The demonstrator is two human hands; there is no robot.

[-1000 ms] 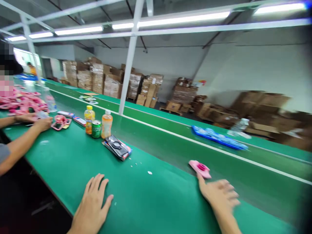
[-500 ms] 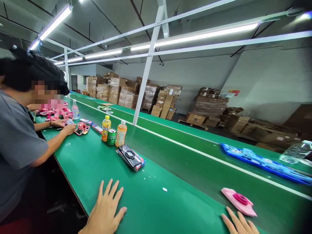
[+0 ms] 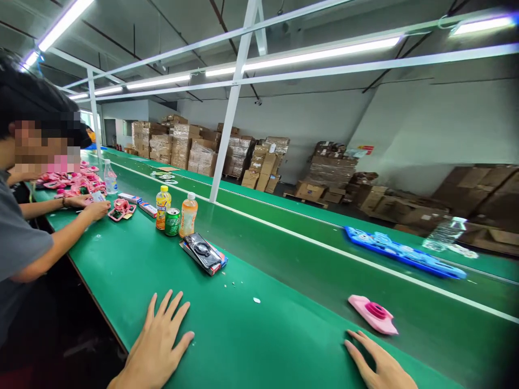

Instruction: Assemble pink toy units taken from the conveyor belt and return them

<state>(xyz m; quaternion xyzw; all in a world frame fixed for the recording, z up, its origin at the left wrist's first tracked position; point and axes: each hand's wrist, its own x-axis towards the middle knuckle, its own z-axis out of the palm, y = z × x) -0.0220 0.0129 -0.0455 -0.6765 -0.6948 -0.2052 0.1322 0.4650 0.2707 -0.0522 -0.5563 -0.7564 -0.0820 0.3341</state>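
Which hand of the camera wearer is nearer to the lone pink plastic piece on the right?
Right. The right hand is just this side of the pink plastic piece, not holding it; the left hand is far to its left, over the tabletop.

One left hand (image 3: pixel 156 343), with five fingers (image 3: pixel 181 314) showing, and one right hand (image 3: pixel 381 362). One pink camera-shaped part (image 3: pixel 373 313). One blue tray (image 3: pixel 399 259), its light-blue pieces too crowded to count. Bottles number four: one yellow-capped drink bottle (image 3: pixel 162 209), one white-capped drink bottle (image 3: pixel 188 217), one clear bottle (image 3: pixel 109 180) by the pile of pink parts (image 3: pixel 77 181), which is too heaped to count, and one clear bottle at far right (image 3: pixel 445 235). One green can (image 3: pixel 172 222). One black phone-like item (image 3: pixel 208 257). Two slim printed boxes (image 3: pixel 148 209) side by side. One large white flake (image 3: pixel 257 300). Two white uprights (image 3: pixel 229 119). One co-worker (image 3: pixel 26 243) at the left, with two hands (image 3: pixel 97 210) visible.
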